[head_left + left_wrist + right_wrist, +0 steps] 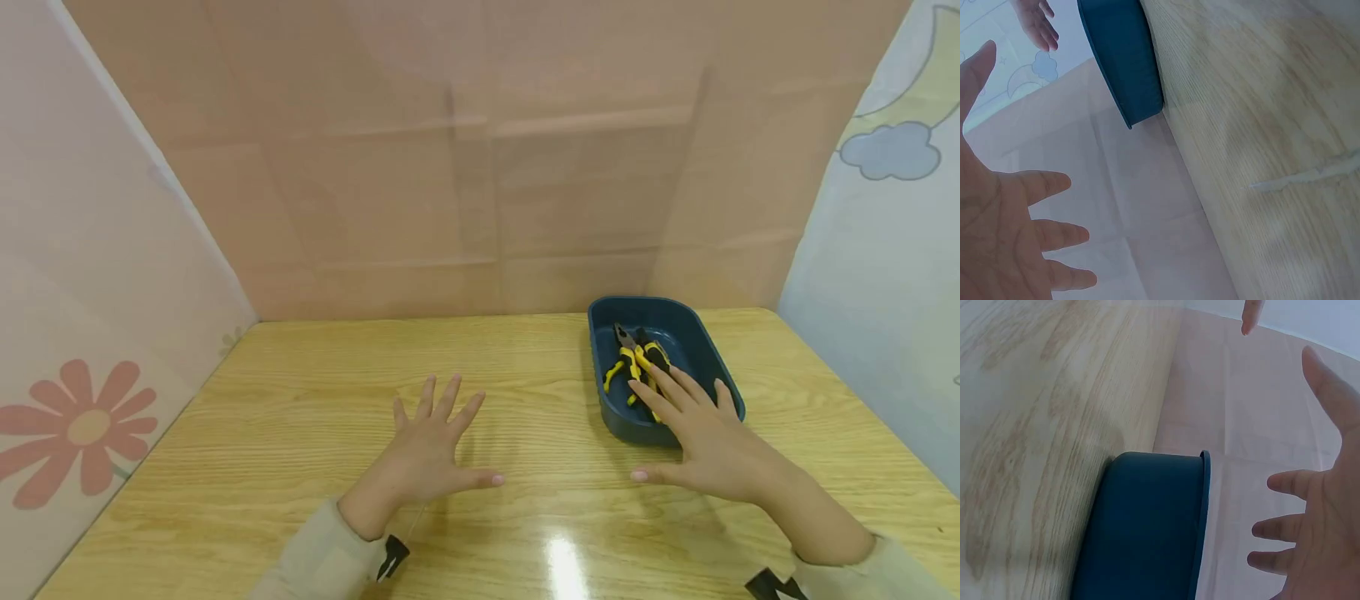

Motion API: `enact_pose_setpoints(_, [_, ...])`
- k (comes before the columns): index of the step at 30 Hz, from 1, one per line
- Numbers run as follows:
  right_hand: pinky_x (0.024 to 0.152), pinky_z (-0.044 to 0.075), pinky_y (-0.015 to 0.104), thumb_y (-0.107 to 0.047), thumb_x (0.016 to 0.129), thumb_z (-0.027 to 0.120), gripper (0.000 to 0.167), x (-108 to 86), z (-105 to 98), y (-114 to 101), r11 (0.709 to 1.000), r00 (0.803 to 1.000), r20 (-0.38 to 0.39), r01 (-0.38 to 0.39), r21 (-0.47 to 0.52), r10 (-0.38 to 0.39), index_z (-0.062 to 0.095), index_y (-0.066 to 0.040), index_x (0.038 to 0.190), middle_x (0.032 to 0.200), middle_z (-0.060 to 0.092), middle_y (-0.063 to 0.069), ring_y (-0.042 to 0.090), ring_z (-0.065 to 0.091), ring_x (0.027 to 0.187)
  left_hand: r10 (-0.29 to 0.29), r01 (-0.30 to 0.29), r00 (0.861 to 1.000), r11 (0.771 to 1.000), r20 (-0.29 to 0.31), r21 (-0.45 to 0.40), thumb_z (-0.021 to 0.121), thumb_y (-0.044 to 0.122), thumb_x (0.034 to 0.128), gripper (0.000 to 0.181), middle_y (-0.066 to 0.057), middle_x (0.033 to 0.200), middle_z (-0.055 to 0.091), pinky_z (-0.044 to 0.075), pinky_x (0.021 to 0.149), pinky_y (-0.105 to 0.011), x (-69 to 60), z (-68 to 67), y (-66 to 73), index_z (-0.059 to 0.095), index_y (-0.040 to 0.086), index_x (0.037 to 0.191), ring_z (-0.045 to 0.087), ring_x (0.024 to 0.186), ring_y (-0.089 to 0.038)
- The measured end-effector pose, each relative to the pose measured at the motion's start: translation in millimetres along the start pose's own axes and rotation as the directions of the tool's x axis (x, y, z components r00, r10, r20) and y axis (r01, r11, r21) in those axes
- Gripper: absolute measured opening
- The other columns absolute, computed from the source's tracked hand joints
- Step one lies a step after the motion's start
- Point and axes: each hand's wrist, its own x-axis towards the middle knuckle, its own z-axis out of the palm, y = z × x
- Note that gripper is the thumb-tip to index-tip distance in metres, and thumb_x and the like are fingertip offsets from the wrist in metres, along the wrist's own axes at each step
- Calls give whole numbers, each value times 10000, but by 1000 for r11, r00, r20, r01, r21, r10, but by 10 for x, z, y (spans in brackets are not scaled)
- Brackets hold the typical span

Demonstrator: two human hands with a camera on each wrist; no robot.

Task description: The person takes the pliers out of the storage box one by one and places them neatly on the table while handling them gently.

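A dark blue bin stands at the right of the table, with yellow-and-black pliers and another yellow-and-black tool inside. In the head view my right hand, fingers spread, overlaps the bin's near right part and holds nothing. The right wrist view shows that hand raised beside the bin's outer wall. To the left, my left hand is spread above the wood, holding nothing. In the left wrist view its palm faces the camera, apart from the bin.
The wooden table meets a brown-pink cloth backdrop behind. A panel with a red flower rises on the left, one with a blue cloud on the right. Light glares off the near table edge.
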Motion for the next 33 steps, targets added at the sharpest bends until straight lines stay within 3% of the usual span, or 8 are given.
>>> enact_pose_setpoints(15, [857,-49,680,-581,686,589,893,-67,64,156,998,999,-4,-52,25,52,248,-113,1365,1384,158,206,378,83,1247,4,-4,1000,1000,9,-6,317,792,641,959,-122,1422,-31,1,853,-692,56,29,42,150,223,1394,-82,1239,-408])
enact_pose_setpoints(23, [852,-46,683,-557,696,598,903,-108,70,220,997,997,6,-73,28,73,231,-75,1366,1375,165,219,408,88,1235,-3,4,1000,1000,24,-23,389,745,674,923,-118,1419,-60,-38,852,-684,88,25,74,124,234,1396,-114,1233,-393])
enact_pose_setpoints(33, [874,-84,656,-531,703,611,894,-148,105,276,997,997,-15,-71,30,71,208,-106,1378,1377,166,214,424,102,1229,17,-17,1000,1000,7,-18,306,787,654,943,-127,1422,-38,48,849,-698,150,75,126,123,234,1396,-70,1241,-406])
